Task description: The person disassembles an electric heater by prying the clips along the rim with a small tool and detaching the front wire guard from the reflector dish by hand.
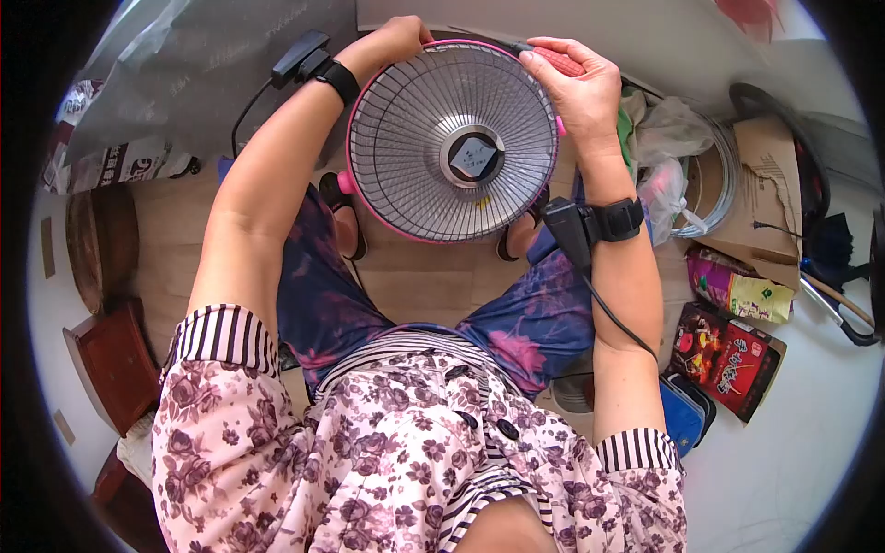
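A round dish-shaped electric heater (pixel 406 138) with a pink rim and a wire guard faces up toward me, between my knees. My left hand (pixel 404 39) is at its upper left rim, with the fingers curled over the edge and partly hidden behind it. My right hand (pixel 588 92) is closed around a screwdriver (pixel 559 61) with a red handle, beside the upper right rim. The screwdriver's thin shaft points left, behind the top of the heater. The back of the heater is out of sight.
On the right are plastic bags (pixel 673 129), a coil of wire (pixel 724 175), a torn cardboard box (pixel 770 175), a colourful packet (pixel 737 284) and a red-and-black box (pixel 724 359). Wooden furniture (pixel 111 359) stands left. A grey sheet (pixel 212 83) rises behind my left arm.
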Demonstrator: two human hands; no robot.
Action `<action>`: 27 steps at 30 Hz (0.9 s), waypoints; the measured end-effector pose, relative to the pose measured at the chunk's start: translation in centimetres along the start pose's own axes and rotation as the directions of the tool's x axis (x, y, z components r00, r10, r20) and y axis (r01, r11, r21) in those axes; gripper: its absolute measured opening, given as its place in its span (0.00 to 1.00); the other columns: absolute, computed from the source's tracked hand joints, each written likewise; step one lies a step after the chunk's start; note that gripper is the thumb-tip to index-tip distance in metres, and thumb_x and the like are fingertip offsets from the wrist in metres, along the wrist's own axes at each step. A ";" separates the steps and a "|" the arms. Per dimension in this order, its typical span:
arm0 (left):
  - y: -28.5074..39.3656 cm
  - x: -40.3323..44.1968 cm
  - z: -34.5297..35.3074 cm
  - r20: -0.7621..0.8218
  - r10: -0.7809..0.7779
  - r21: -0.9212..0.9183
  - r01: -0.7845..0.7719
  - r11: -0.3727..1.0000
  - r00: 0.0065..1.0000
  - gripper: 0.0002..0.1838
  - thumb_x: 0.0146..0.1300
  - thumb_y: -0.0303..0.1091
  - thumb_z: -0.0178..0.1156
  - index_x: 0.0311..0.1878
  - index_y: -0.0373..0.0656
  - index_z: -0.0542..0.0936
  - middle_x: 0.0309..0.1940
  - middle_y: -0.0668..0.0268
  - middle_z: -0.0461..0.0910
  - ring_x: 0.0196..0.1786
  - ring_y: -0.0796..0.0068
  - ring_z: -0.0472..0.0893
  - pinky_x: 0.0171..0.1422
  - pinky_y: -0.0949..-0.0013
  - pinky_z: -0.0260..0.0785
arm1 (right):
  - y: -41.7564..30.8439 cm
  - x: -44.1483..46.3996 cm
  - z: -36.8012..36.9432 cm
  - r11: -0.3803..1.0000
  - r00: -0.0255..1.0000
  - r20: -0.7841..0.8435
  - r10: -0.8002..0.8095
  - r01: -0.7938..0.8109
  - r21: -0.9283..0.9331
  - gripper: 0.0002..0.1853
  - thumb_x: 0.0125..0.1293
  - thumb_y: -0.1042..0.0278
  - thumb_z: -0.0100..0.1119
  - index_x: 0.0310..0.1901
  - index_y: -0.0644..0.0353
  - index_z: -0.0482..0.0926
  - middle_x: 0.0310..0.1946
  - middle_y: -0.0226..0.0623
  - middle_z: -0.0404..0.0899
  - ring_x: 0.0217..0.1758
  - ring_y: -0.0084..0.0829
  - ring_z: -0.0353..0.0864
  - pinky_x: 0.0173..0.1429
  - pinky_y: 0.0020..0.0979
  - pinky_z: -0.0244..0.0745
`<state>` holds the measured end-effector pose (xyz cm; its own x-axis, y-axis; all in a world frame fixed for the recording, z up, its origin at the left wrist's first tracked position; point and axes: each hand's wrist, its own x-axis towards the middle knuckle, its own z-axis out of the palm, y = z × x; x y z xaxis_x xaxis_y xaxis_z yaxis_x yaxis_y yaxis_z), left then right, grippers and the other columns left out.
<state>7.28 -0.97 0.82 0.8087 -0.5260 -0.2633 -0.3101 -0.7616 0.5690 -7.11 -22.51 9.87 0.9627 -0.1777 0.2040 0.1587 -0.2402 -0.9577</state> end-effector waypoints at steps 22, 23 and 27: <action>0.4 -0.4 -0.7 0.138 -0.059 -0.134 0.077 0.988 0.989 0.17 0.53 0.21 0.62 0.49 0.34 0.81 0.39 0.53 0.84 0.41 0.64 0.83 0.46 0.64 0.76 | -2.1 0.7 2.8 0.998 0.996 -0.083 0.047 -0.042 0.053 0.08 0.60 0.67 0.67 0.33 0.64 0.84 0.20 0.28 0.81 0.17 0.15 0.74 0.21 0.19 0.70; 0.3 -0.3 -0.7 0.137 -0.046 -0.133 0.064 0.989 0.989 0.17 0.53 0.21 0.62 0.49 0.35 0.81 0.40 0.53 0.84 0.41 0.64 0.83 0.47 0.64 0.75 | -2.0 0.9 3.0 0.997 0.996 -0.071 0.060 -0.056 0.054 0.08 0.60 0.67 0.67 0.32 0.64 0.84 0.20 0.29 0.81 0.17 0.15 0.74 0.21 0.19 0.70; 1.3 -1.7 0.1 0.107 -0.029 -0.140 0.044 0.989 0.994 0.17 0.53 0.20 0.62 0.49 0.35 0.82 0.40 0.53 0.84 0.42 0.63 0.83 0.49 0.64 0.74 | -1.7 -0.5 2.9 1.000 0.999 -0.047 0.005 -0.006 -0.030 0.08 0.61 0.68 0.65 0.33 0.65 0.83 0.21 0.29 0.81 0.18 0.16 0.76 0.22 0.20 0.72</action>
<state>5.46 -1.07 1.94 0.7590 -0.5412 -0.3619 -0.2010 -0.7235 0.6604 -7.23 -19.25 10.83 0.9521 -0.2232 0.2090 0.1463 -0.2676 -0.9524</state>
